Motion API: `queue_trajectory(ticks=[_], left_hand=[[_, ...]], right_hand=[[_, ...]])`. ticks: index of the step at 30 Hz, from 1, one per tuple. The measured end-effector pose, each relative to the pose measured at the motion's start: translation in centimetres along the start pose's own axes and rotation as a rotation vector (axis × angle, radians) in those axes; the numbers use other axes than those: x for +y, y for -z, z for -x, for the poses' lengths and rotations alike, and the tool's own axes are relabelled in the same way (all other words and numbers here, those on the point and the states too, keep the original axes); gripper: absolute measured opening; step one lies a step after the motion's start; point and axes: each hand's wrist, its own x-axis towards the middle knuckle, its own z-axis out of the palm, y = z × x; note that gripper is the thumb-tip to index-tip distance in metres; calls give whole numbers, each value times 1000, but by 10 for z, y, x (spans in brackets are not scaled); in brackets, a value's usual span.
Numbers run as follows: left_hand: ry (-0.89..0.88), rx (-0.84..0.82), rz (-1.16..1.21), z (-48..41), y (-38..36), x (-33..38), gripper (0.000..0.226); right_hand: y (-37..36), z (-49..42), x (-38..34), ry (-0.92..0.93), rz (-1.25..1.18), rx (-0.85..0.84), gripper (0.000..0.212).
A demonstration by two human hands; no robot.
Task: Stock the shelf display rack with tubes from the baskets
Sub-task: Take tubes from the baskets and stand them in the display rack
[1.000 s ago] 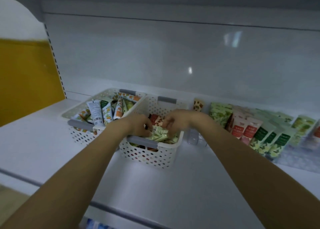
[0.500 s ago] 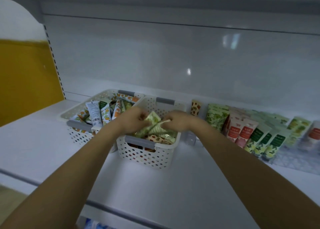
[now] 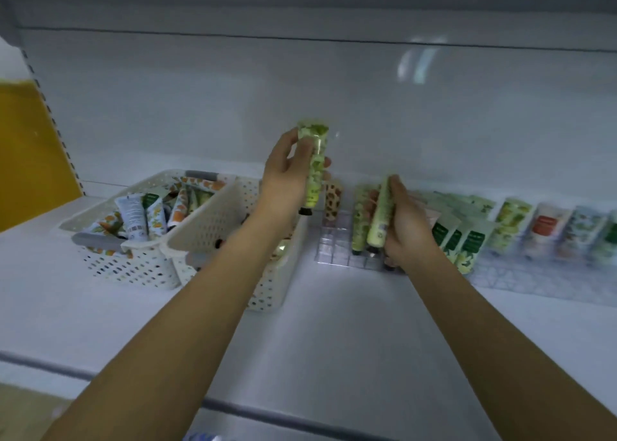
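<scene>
Over the nearer basket, left hand [image 3: 287,173]: closed round a green tube [image 3: 314,167], which is held upright in the air, flat crimped end up and dark cap down.
Right hand [image 3: 405,220]: a pale tube [image 3: 379,217] is gripped between fingers and thumb, cap down, tilted slightly and held low over the rack.
Rack [image 3: 334,250]: a clear plastic grid is set on the shelf just to the right of the baskets; the cells at its left end are bare, and one spotted tube [image 3: 334,200] is stood at the back.
Stocked tubes [image 3: 467,240]: rows in green, white and red are stood cap-down, running from beside the right hand to the right edge.
Nearer basket [image 3: 213,227]: white and perforated; its contents are largely hidden by the left forearm.
Far basket [image 3: 133,267]: white, touching the nearer one on its left, and filled with mixed tubes [image 3: 133,213].
Shelf [image 3: 334,340]: white; both baskets and the rack are carried on it.
</scene>
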Motion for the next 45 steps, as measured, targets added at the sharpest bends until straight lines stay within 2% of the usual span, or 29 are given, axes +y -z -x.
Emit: queue_trajectory(ticks=[4, 8, 9, 11, 17, 21, 23, 25, 29, 36, 39, 42, 45], left_hand=[[20, -112, -1, 29, -53, -24, 21], [216, -132, -19, 47, -66, -68, 39], [235, -147, -26, 50, -64, -78, 41], [226, -190, -33, 56, -56, -96, 28], [157, -313, -122, 63, -36, -120, 21], [141, -397, -277, 63, -31, -128, 17], [141, -429, -334, 65, -29, -133, 16], [146, -409, -347, 66, -29, -133, 14], [157, -335, -311, 67, -29, -129, 17], [142, -167, -219, 64, -26, -130, 23], [115, -128, -229, 63, -25, -129, 28], [124, -112, -221, 60, -25, -132, 28], [128, -101, -231, 60, -26, -134, 31]], right_hand=[[52, 12, 12, 59, 142, 51, 29], [71, 30, 18, 266, 328, -4, 7], [71, 31, 18, 305, 372, -10, 7], [71, 30, 21, 340, 455, -27, 10], [66, 25, 39, 346, 732, -135, 23], [76, 28, 42, 441, 875, -210, 13], [84, 30, 43, 488, 980, -224, 20], [89, 30, 43, 539, 1056, -184, 22], [88, 29, 39, 544, 1079, -126, 4], [42, 24, 0, 576, 1026, -104, 20], [16, 8, -36, 574, 1128, -126, 14], [3, -8, -67, 493, 1311, -245, 7], [7, -24, -72, 505, 1408, -187, 9]])
